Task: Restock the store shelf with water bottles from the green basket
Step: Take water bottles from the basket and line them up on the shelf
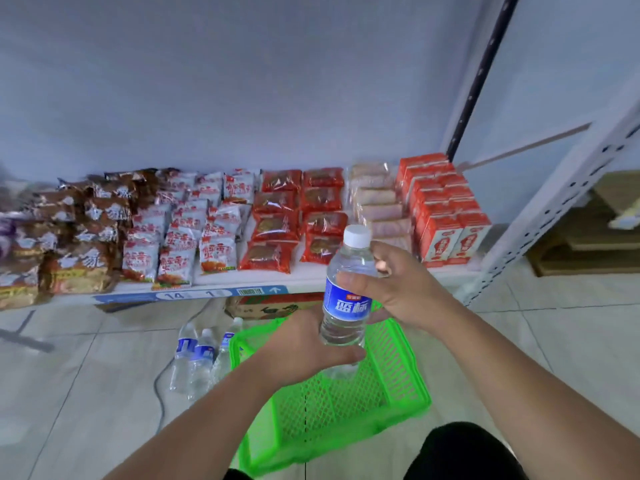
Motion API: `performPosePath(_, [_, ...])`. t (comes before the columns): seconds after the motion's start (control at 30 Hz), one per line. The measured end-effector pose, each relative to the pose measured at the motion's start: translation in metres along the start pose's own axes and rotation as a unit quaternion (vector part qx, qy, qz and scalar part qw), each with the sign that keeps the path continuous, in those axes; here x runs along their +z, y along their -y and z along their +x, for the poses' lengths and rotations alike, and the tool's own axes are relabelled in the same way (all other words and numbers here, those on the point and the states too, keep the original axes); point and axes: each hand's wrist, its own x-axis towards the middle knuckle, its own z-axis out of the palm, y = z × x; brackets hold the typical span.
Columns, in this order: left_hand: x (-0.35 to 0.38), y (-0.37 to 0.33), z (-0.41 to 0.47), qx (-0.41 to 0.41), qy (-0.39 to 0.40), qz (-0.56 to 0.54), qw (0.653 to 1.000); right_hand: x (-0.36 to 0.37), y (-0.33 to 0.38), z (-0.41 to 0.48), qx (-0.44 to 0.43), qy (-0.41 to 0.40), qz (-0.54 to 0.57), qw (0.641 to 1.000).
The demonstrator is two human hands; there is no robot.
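Your right hand (403,289) wrapped the clear plastic blue-labelled water bottle (346,308), upright above the green plastic mesh basket (398,372). Your left hand (304,348) seemed to curl under its base, likely steadying it for the white store shelf (311,276).

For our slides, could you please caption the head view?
Left hand and right hand hold a water bottle over the green basket before the snack shelf.

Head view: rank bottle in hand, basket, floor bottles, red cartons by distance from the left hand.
1. Held bottle, gripped by left hand.
2. Basket, just below.
3. Floor bottles, basket's left.
4. Red cartons, right end of shelf.
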Motion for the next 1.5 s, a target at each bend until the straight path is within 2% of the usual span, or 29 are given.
performPosePath(0.4, [-0.185,-0.269,-0.143,0.060,-0.001,0.005,0.998,-0.011,0.338,-0.105,-0.032,-0.034,0.014,0.999])
performPosePath(0.6, [-0.239,-0.351,-0.193,0.111,0.001,0.017,0.994,-0.005,0.441,-0.160,-0.066,-0.090,0.012,0.994])
performPosePath(0.73, [-0.252,-0.379,-0.207,0.103,-0.054,0.044,0.992,-0.003,0.473,-0.179,-0.100,-0.143,0.018,0.984])
performPosePath(0.97, [-0.243,-0.422,-0.191,0.131,-0.054,0.019,0.990,-0.030,0.492,-0.193,-0.111,-0.177,-0.016,0.978])
performPosePath(1.1, [-0.229,-0.449,-0.145,0.106,-0.048,0.019,0.993,-0.067,0.498,-0.177,-0.113,-0.171,-0.010,0.979])
performPosePath(1.23, [-0.223,-0.478,-0.091,0.124,-0.046,0.045,0.990,-0.110,0.505,-0.152,-0.124,-0.202,0.013,0.971])
performPosePath(1.37, [-0.223,-0.503,-0.034,0.119,-0.104,0.062,0.985,-0.150,0.516,-0.119,-0.125,-0.203,0.033,0.971])
performPosePath(1.5, [-0.217,-0.521,0.015,0.116,-0.153,0.023,0.981,-0.188,0.519,-0.078,-0.122,-0.220,0.034,0.967])
